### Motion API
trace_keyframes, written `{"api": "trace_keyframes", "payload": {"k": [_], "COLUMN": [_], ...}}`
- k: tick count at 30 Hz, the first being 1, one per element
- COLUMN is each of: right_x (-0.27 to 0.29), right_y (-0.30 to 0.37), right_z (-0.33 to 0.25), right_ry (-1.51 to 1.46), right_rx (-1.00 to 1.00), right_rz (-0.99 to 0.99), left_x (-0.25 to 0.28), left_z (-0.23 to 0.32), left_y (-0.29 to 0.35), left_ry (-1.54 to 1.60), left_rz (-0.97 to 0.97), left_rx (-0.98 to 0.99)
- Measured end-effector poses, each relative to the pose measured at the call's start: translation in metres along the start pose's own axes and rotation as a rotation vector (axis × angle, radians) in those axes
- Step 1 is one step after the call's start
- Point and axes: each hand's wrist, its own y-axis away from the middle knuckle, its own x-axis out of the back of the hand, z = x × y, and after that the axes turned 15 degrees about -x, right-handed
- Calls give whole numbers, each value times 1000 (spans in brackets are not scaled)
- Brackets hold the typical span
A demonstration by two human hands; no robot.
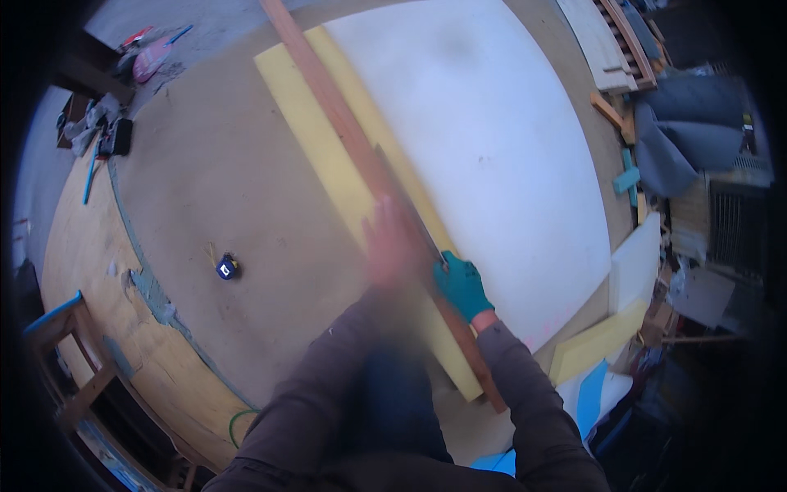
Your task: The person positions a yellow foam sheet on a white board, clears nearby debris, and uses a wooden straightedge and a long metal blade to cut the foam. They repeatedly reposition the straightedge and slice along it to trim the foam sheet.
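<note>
A long reddish-brown wooden board [332,107] runs diagonally from the far edge toward me, over yellow foam [307,127]. To its right spreads a large white foam sheet [500,139] with a yellow edge. My left hand [392,246], bare and blurred by motion, lies on the board with its fingers stretched out. My right hand [461,283], in a teal glove, is closed at the board's right side. A long, thin, dark blade-like tool [407,199] extends from it along the board's edge; its handle is hidden in my fingers.
A blue tape measure [227,266] lies on the brown table covering [221,180] at left. Wooden frames [98,385] stand at the lower left. Foam offcuts [598,340], grey rolled material [689,123] and wood pieces [613,115] crowd the right side.
</note>
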Motion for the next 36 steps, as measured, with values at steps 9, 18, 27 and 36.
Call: {"api": "trace_keyframes", "payload": {"k": [9,18,27,36], "right_x": [0,-37,-32,-1], "right_y": [-5,26,218,221], "right_z": [-8,43,194,196], "right_ry": [-167,-200,-214,-268], "right_rx": [-280,-20,-208,-17], "right_rz": [-164,3,-129,-87], "left_x": [-20,-42,-23,-11], "left_z": [58,50,47,55], "left_y": [43,46,36,30], "left_ry": [-16,-67,-123,-117], "left_rz": [-10,4,-209,-296], "left_rx": [7,-17,-53,1]}}
